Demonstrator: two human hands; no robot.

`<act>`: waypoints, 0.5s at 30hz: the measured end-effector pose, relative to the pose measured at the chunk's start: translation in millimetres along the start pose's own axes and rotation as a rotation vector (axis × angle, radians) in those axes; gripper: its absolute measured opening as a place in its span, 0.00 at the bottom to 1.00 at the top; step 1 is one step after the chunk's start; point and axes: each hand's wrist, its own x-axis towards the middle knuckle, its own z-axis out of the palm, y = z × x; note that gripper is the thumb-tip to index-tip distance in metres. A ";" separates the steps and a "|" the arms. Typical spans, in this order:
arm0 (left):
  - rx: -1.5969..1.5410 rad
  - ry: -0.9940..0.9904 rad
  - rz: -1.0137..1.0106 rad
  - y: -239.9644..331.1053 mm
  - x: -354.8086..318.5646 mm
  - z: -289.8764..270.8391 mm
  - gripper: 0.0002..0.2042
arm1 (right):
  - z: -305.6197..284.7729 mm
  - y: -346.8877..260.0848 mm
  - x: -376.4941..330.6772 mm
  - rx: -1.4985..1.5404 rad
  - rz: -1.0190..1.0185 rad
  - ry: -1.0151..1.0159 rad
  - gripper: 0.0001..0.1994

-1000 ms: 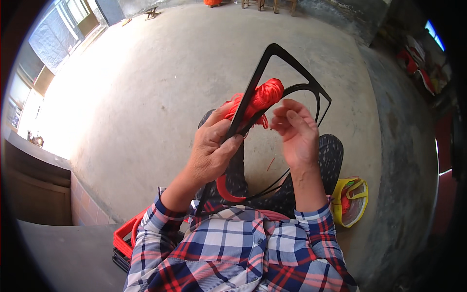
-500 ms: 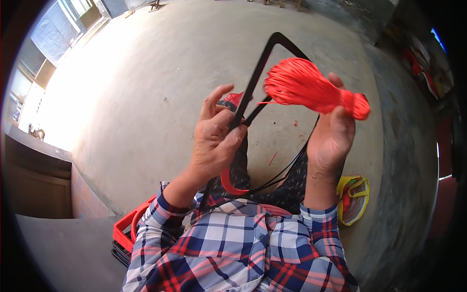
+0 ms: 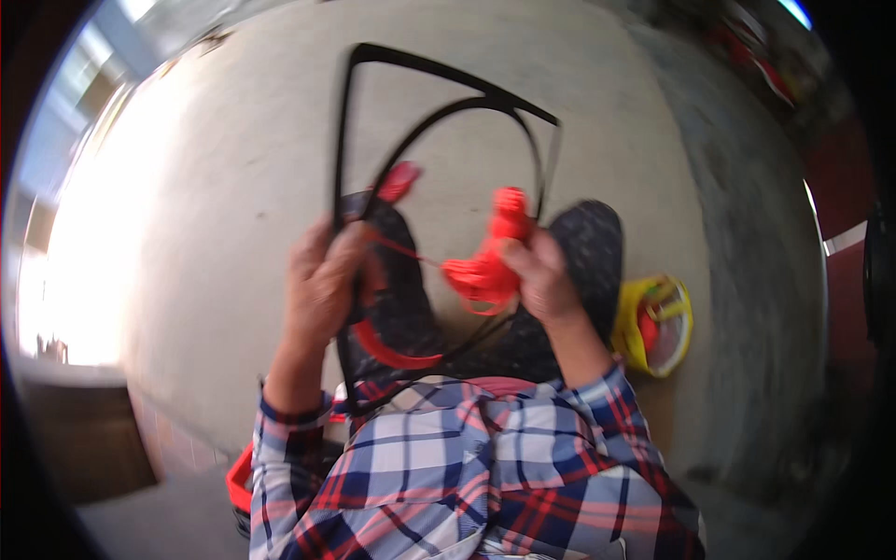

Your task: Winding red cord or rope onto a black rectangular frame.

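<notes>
Bare concrete floor (image 3: 233, 187) open left; yellow basket (image 3: 653, 327) crowds right

Both forearms come up from plaid sleeves, bent at the elbows and raised in front of the chest. The left hand (image 3: 322, 285) is curled closed, knuckles toward the camera. The right hand (image 3: 541, 280) is likewise clenched, its fingers wrapped inward, wrist slightly cocked.
</notes>
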 end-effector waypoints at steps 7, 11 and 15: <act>0.365 -0.061 0.200 26.1 -2.2 22.0 0.10 | 29.5 3.3 55.9 -0.656 -0.084 0.177 0.15; 0.321 -0.091 0.162 26.6 -2.0 39.6 0.09 | 44.3 -39.8 59.5 0.194 -0.054 -0.232 0.14; 0.304 -0.063 0.291 16.2 -2.7 38.7 0.12 | 32.7 -48.5 39.6 0.611 -0.067 -0.271 0.16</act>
